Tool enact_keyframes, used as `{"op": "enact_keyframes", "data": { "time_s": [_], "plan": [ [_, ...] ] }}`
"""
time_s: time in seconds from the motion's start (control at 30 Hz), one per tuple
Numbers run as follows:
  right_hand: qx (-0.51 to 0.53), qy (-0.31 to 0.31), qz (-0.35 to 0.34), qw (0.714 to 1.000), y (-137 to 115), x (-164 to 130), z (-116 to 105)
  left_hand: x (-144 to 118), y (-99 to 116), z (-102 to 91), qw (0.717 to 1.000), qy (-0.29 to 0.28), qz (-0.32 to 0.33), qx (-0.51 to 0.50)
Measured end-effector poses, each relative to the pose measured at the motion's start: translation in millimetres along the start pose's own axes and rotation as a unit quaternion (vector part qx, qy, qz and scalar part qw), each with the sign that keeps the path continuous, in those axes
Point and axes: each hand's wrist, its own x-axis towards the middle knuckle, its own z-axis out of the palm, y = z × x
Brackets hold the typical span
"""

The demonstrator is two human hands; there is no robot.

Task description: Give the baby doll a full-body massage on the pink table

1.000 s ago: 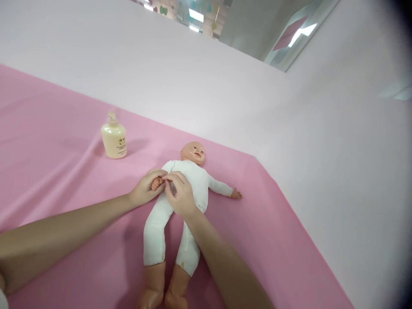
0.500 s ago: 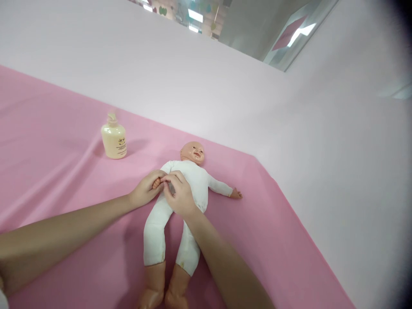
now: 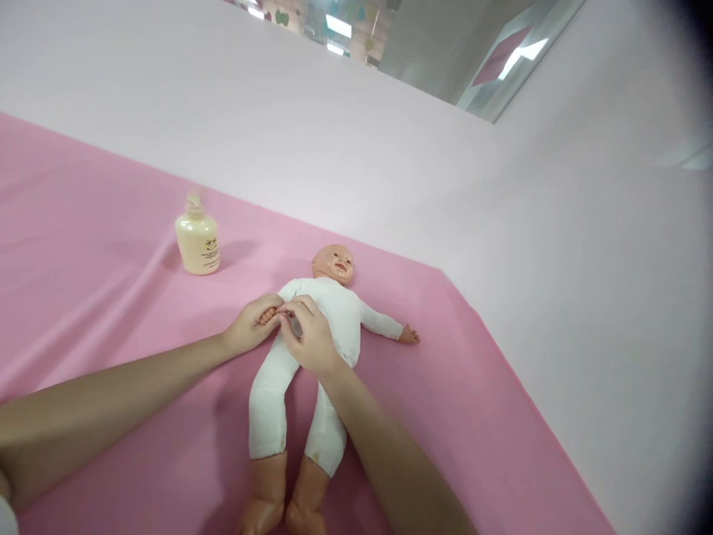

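Observation:
On its back lies a baby doll (image 3: 341, 312) with a white cloth body and bare plastic head, hands and feet. My left hand (image 3: 248, 325) is closed around the doll's hand (image 3: 268, 316) on the left side, whose small fingers show. With thumb and fingertips, my right hand (image 3: 309, 334) pinches at the same doll's hand, over the doll's belly. The exact spot between my right fingertips is partly hidden. The doll's other arm (image 3: 383, 322) stretches out to the right, palm resting on the pink sheet.
A cream pump bottle (image 3: 198, 241) stands upright to the left of the doll. The pink sheet (image 3: 445, 416) covers the surface and has folds at the left. Behind it rises a white wall (image 3: 356, 163) with a window or mirror (image 3: 428, 52) at the top.
My hands have hardly moved. A little more of the doll's fingers shows beside my left hand, and my right fingertips have shifted slightly left.

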Motion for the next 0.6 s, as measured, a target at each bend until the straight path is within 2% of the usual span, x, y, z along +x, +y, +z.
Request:
{"op": "enact_keyframes", "data": {
  "time_s": [0.4,0.6],
  "plan": [
    [0.000,-0.004,0.027,1.000,3.7,-1.4,3.6,-1.9,2.9,0.7,0.997,-0.012,-0.070,0.006],
    [-0.005,-0.003,0.038,0.999,1.6,-0.2,2.5,-2.7,3.9,1.0,0.998,-0.013,-0.063,-0.019]
  ]
}}
